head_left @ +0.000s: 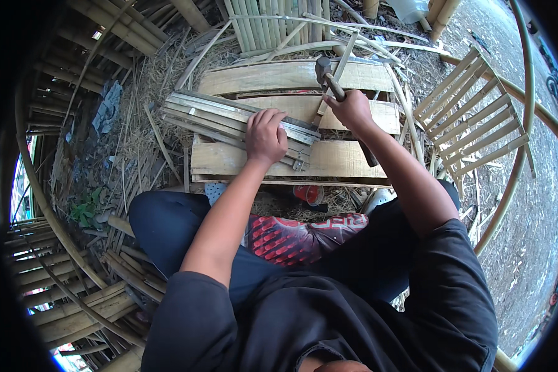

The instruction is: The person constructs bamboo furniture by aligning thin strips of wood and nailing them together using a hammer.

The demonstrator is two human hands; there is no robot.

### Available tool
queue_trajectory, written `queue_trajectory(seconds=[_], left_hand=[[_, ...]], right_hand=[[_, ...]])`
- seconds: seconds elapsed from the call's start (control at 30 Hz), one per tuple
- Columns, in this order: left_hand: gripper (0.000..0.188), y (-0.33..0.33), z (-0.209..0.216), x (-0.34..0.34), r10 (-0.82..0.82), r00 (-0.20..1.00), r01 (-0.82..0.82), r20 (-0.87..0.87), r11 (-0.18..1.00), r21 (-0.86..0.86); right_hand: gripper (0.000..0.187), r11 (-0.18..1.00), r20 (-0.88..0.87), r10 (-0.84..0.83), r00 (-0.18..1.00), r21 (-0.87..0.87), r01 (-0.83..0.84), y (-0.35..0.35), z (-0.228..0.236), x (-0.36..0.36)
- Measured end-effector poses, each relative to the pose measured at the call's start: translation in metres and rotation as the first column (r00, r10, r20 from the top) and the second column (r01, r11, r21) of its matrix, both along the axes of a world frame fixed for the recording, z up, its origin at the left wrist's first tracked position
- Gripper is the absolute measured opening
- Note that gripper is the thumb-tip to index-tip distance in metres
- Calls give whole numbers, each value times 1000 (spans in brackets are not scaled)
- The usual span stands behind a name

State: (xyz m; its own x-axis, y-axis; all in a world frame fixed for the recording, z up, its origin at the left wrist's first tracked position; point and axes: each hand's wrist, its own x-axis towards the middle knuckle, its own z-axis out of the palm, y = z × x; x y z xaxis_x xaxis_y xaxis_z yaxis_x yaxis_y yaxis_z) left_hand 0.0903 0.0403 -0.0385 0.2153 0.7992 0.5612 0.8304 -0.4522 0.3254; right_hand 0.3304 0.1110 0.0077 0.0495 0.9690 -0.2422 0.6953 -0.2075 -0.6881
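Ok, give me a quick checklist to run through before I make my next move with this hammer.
1. Hammer in hand: ok, the right hand is closed around its handle.
2. Left hand on the slats: ok, it lies on top, nearer their right ends.
3. Left hand clear of the hammer: ok, there is a visible gap between them.
4. Slats fully on the bench: not ok, their left ends jut past its edge.
5. Strip beside the hammer free of your right hand: cannot tell, they overlap in this view.
6. Slats fastened together: cannot tell, any joints are too small to make out.
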Motion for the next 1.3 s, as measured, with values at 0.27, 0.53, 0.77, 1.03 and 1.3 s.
queue_trajectory(seconds=[0.27,0.53,0.77,1.03,1.3], left_hand=[[30,5,0,4,-6,999,5,-37,1000,-8],[30,2,-2,-2,16,997,-17,-76,1000,-17],[35,9,3,-1,-101,978,130,-185,980,151],[33,12,18,3,-215,954,184,-208,970,-159],[29,12,11,8,-228,973,231,37,964,-129]], right_hand=[[59,998,-67,43,997,58,-39,-29,45,19],[59,996,-81,71,994,64,-65,-53,92,33],[58,999,-13,30,999,39,-29,-51,84,45],[61,998,2,60,998,29,-60,-52,55,59],[69,991,-46,106,993,-78,-110,-88,58,50]])
